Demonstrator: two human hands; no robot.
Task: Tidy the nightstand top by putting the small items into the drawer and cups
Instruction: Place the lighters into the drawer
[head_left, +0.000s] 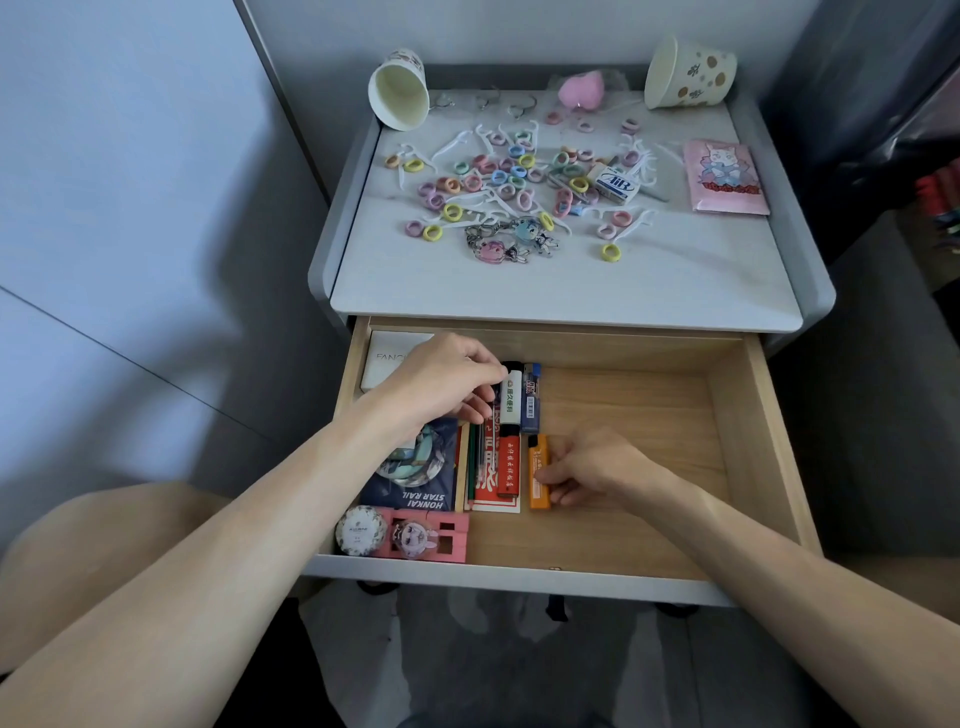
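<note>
Head view: the drawer (727, 415) stands pulled out below the nightstand top (571, 286), and both hands are inside it, lining up lighters. The left hand (447, 379) has its fingers curled narrow, with the fingertips pinching the upper end of the white lighter (510, 400). That lighter lies beside a blue lighter (531, 397) in the back row. The right hand (592, 467) is curled too, thumb and fingertips closed on the orange lighter (537, 460). It lies flat on the drawer floor just right of the red lighter (508, 465).

The step in hand looks like squaring these into a tight block. To do it well, slide the orange lighter left until it touches the red one, keeping it flat and parallel, so the bare right half of the drawer is left free.

On top, hair ties (452, 212) and floss picks (452, 143) are scattered mid-surface, with 2 keychains (530, 231) nearer the front. The 2 cups, left cup (397, 91) and right cup (688, 73), lie tipped at the back corners and likely need standing up first.
</note>
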